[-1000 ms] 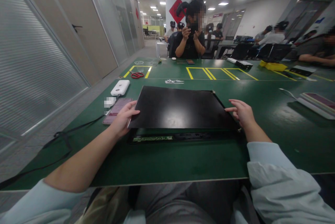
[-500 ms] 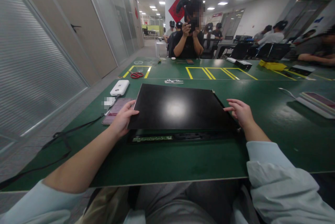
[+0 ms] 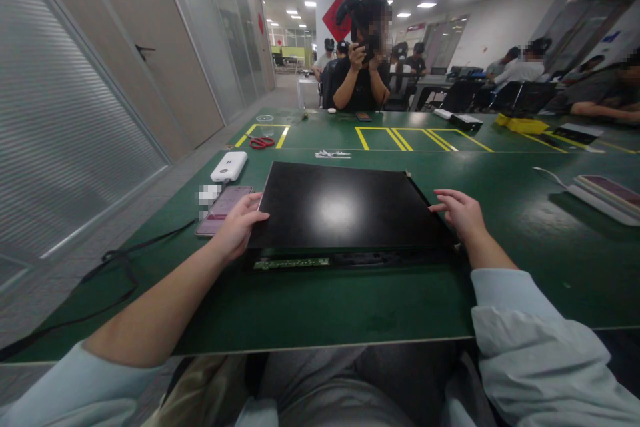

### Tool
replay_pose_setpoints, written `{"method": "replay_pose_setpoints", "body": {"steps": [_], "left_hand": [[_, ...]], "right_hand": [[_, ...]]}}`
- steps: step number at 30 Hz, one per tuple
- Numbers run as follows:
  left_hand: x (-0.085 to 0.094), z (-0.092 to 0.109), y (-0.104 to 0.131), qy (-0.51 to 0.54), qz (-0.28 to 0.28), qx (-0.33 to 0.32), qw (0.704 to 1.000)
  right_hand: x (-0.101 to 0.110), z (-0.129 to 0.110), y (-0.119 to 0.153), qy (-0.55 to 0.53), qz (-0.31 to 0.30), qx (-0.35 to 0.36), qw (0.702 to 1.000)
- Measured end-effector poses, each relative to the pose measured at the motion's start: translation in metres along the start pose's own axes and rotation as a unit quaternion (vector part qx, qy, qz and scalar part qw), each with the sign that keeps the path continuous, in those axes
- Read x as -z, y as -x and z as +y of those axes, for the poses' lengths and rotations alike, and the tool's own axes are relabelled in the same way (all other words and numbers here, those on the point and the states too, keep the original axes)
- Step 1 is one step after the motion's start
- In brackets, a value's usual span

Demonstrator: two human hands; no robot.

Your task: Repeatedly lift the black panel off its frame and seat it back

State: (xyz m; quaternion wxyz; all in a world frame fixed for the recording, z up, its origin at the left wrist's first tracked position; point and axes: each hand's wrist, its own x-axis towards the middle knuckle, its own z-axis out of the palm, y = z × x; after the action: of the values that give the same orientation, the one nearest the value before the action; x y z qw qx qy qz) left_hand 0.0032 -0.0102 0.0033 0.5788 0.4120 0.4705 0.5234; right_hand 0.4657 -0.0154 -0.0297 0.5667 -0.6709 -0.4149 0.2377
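A glossy black flat display panel [image 3: 345, 210] spans the space between my hands, reflecting a bright spot of light. My left hand [image 3: 241, 224] grips its left edge, thumb on the top face and fingers at the side. At the right edge, my right hand [image 3: 459, 215] has its fingers stretched and apart, with one fingertip at the panel's border. Beneath the panel, a dark frame with a green circuit board strip [image 3: 291, 264] shows along the near side. The rest of that frame is hidden by the panel.
Left of the panel lie a phone [image 3: 227, 204], a white power bank [image 3: 229, 166] and a black cable. Beyond are red-handled scissors [image 3: 262, 142] and small white pieces [image 3: 333, 154]. A white device [image 3: 607, 199] rests at right. A person [image 3: 363, 60] sits opposite.
The panel's left side has shifted slightly right and down, with my left hand moving along. My right hand is almost unmoved.
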Motion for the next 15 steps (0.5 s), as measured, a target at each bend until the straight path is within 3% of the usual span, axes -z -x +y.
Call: {"method": "replay_pose_setpoints", "body": {"steps": [15], "left_hand": [[-0.0004, 0.0015, -0.0008, -0.019, 0.012, 0.011, 1.0]], "right_hand": [[0.004, -0.0004, 0.0005, 0.102, -0.01, 0.031, 0.994]]}}
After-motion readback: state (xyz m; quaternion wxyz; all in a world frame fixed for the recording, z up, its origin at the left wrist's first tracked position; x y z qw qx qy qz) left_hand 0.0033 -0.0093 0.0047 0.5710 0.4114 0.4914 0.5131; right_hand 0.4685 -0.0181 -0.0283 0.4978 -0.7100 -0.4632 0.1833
